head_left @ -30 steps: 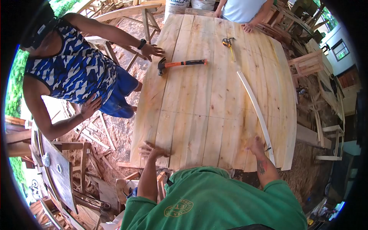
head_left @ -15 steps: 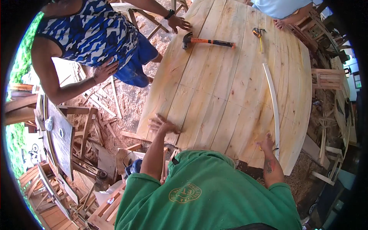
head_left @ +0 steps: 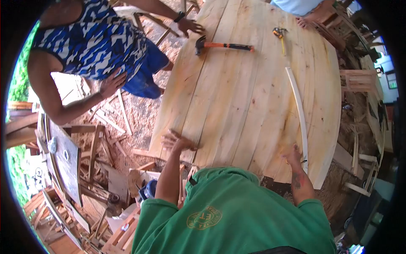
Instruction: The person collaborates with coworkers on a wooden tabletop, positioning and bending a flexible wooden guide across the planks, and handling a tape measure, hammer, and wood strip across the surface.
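Observation:
My left hand [head_left: 176, 142] lies with fingers spread on the near left corner of a large panel of pale planks [head_left: 228, 110]. My right hand [head_left: 294, 155] rests near the panel's near right edge, beside the lower end of a long, thin, curved white strip [head_left: 298, 106]. A small yellow and dark item shows at the right hand, too small to name; its fingers look partly curled. A claw hammer [head_left: 226, 45] with an orange and black handle lies across the far planks. A tape measure [head_left: 278, 32], its yellow blade partly out, lies to its right.
On the left stands a person in a blue camouflage top [head_left: 93, 42], one hand [head_left: 190, 27] at the panel's far left edge. Another person's hand [head_left: 301, 22] touches the far right edge. Wood scraps and shavings [head_left: 139, 114] cover the floor; a wooden frame [head_left: 359, 80] stands right.
The view has shifted slightly, so the panel and tools sit a little further left and up. Both my hands keep their places on the planks. Hammer, tape measure and strip lie as before.

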Action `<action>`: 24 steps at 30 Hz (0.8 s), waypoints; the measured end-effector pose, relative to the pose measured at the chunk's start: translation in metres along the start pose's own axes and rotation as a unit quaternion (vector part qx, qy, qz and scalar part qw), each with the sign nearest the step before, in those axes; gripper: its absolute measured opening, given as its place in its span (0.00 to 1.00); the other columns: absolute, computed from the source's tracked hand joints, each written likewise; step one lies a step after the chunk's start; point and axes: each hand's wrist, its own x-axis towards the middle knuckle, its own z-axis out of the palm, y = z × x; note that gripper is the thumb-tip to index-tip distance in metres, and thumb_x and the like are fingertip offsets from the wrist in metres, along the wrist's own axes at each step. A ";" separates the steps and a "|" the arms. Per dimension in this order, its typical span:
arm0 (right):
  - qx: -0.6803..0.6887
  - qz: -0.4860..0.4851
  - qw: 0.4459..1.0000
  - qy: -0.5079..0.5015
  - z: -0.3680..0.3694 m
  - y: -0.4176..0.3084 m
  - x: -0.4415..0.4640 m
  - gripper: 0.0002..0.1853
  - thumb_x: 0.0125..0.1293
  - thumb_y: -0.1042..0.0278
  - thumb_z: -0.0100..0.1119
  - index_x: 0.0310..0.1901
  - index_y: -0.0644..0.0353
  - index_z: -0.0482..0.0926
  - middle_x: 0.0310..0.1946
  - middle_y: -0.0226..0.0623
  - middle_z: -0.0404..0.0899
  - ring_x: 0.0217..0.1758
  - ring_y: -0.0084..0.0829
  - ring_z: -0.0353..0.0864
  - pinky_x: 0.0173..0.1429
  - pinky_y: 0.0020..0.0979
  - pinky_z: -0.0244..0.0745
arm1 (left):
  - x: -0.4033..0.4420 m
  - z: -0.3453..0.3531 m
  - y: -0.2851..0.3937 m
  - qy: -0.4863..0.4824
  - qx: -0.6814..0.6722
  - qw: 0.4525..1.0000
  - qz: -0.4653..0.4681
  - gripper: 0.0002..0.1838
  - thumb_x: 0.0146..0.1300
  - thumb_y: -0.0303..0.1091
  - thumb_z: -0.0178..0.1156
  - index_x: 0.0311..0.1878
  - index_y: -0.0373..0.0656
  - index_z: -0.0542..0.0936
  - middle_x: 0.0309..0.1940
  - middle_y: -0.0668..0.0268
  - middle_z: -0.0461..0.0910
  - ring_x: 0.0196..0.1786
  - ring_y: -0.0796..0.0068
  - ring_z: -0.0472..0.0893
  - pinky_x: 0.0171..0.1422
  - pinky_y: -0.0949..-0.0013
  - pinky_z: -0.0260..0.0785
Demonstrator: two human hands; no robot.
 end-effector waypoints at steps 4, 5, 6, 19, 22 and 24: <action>0.037 -0.035 0.998 0.041 -0.010 0.000 -0.012 0.46 0.46 0.52 0.73 0.59 0.73 0.60 0.45 0.56 0.79 0.47 0.52 0.80 0.48 0.44 0.77 | -0.003 -0.002 0.000 -0.002 0.021 1.000 -0.015 0.77 0.36 0.52 0.76 0.70 0.49 0.18 0.69 0.34 0.17 0.69 0.23 0.23 0.69 0.28 0.27; 0.086 -0.050 0.994 0.043 -0.019 -0.007 -0.014 0.44 0.46 0.54 0.73 0.57 0.75 0.60 0.43 0.56 0.80 0.45 0.52 0.81 0.46 0.45 0.77 | -0.004 -0.002 -0.001 -0.003 0.025 1.000 -0.019 0.77 0.36 0.52 0.76 0.70 0.49 0.18 0.69 0.34 0.17 0.69 0.23 0.23 0.69 0.28 0.27; 0.090 -0.039 0.994 0.046 -0.023 -0.011 -0.015 0.44 0.46 0.54 0.73 0.57 0.75 0.60 0.43 0.56 0.80 0.45 0.52 0.81 0.46 0.45 0.77 | -0.007 -0.003 -0.001 -0.002 0.030 0.999 -0.025 0.78 0.35 0.52 0.76 0.70 0.49 0.18 0.69 0.34 0.17 0.69 0.23 0.23 0.69 0.28 0.27; 0.095 0.042 0.994 0.032 -0.023 0.012 -0.027 0.61 0.32 0.56 0.79 0.64 0.77 0.51 0.54 0.73 0.66 0.56 0.61 0.72 0.57 0.49 0.71 | -0.028 0.011 0.012 0.021 0.142 0.989 -0.026 0.80 0.32 0.52 0.78 0.69 0.48 0.18 0.69 0.34 0.17 0.69 0.24 0.24 0.69 0.28 0.30; 0.116 0.068 0.991 -0.004 -0.032 0.019 -0.028 0.61 0.34 0.54 0.80 0.64 0.77 0.50 0.54 0.75 0.64 0.56 0.61 0.72 0.57 0.51 0.71 | -0.029 0.023 0.013 0.019 0.155 0.988 -0.016 0.81 0.31 0.52 0.78 0.69 0.48 0.17 0.69 0.35 0.17 0.70 0.24 0.24 0.70 0.28 0.30; 0.129 0.087 0.987 -0.036 -0.034 0.023 -0.026 0.61 0.35 0.54 0.80 0.65 0.77 0.49 0.54 0.76 0.64 0.55 0.62 0.73 0.57 0.52 0.71 | -0.026 0.027 0.012 0.017 0.160 0.987 -0.014 0.81 0.30 0.52 0.78 0.69 0.48 0.17 0.69 0.35 0.17 0.70 0.24 0.24 0.70 0.28 0.31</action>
